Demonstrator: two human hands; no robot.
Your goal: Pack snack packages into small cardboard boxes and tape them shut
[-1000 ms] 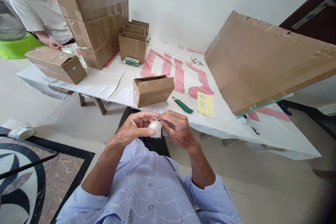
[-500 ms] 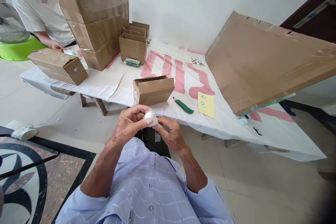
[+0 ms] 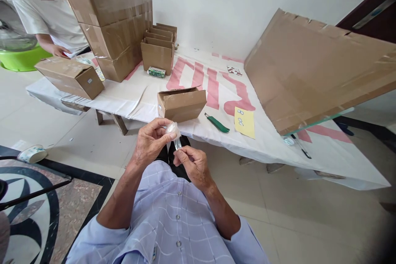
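We hold a rounded, translucent plastic bundle point(image 3: 173, 129)
Near the oblong brown cardboard box point(image 3: 183, 107), our left hand point(image 3: 151, 139) pinches the bundle, our right hand point(image 3: 194, 166) its clear strip point(image 3: 177, 143)

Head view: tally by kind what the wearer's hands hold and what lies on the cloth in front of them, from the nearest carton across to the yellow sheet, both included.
Translucent plastic bundle, between left hand and right hand: 1
Cardboard carton: 1
Green-handled knife: 1
Yellow sheet: 1
Total: 4
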